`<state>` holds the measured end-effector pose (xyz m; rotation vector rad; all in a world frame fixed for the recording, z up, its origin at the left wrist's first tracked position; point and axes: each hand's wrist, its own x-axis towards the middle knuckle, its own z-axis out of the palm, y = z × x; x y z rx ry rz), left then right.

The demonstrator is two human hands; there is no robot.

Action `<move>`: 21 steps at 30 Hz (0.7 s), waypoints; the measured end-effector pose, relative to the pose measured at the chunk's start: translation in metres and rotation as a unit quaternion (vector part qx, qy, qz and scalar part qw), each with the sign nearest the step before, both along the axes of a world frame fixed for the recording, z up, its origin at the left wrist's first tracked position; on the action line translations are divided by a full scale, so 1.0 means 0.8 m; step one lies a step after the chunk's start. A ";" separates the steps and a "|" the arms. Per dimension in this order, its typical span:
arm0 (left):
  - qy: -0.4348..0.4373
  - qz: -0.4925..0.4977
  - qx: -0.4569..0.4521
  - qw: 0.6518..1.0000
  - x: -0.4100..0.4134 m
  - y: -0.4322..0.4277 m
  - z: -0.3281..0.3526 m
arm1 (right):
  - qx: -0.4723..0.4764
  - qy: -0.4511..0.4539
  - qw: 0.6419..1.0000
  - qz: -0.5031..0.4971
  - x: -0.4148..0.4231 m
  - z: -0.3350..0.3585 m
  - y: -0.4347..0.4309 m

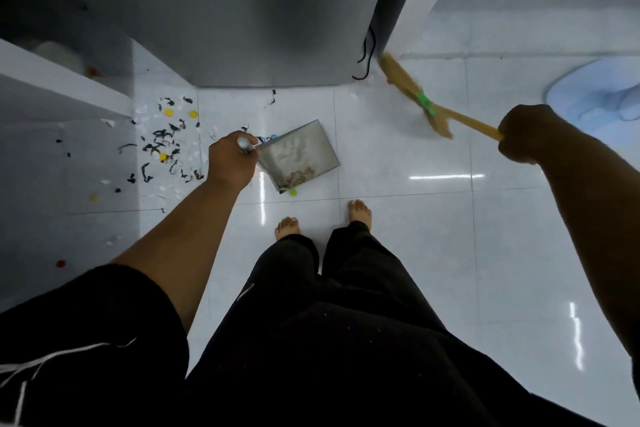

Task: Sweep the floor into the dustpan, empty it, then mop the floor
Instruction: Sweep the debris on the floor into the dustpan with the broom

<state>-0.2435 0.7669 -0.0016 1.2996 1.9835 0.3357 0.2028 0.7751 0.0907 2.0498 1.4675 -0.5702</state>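
My left hand (230,159) grips the handle of a metal dustpan (301,152), held just above the white tiled floor (398,253); some brownish debris lies in the pan's lower corner. My right hand (526,133) is closed on the wooden handle of a straw broom (412,94), whose bristles reach towards the corner of a grey cabinet. Left of the dustpan, a scatter of litter (162,142) covers the floor: black shreds, white paper bits and yellow discs.
A tall grey cabinet (242,17) stands straight ahead, with a black cord (367,55) hanging at its right corner. White shelving (62,87) lies at the left. A pale blue fan base (595,104) sits at the right. My bare feet (322,218) stand below the dustpan.
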 end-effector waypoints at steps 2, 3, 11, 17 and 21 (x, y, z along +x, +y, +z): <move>0.004 0.013 0.004 1.000 0.023 0.005 -0.003 | -0.015 -0.013 1.000 0.020 0.024 -0.004 0.026; 0.010 0.006 0.009 1.000 0.028 0.005 -0.002 | -0.016 -0.015 0.999 0.025 0.029 -0.010 0.034; 0.016 0.053 0.001 0.998 0.079 0.003 -0.017 | -0.043 0.019 0.996 0.080 0.049 -0.070 0.099; 0.018 0.078 -0.003 0.997 0.091 -0.008 -0.016 | -0.076 0.073 0.988 0.111 0.046 -0.071 0.098; 0.034 0.081 -0.012 0.996 0.090 -0.015 -0.015 | -0.038 0.102 0.992 0.060 0.091 -0.044 0.100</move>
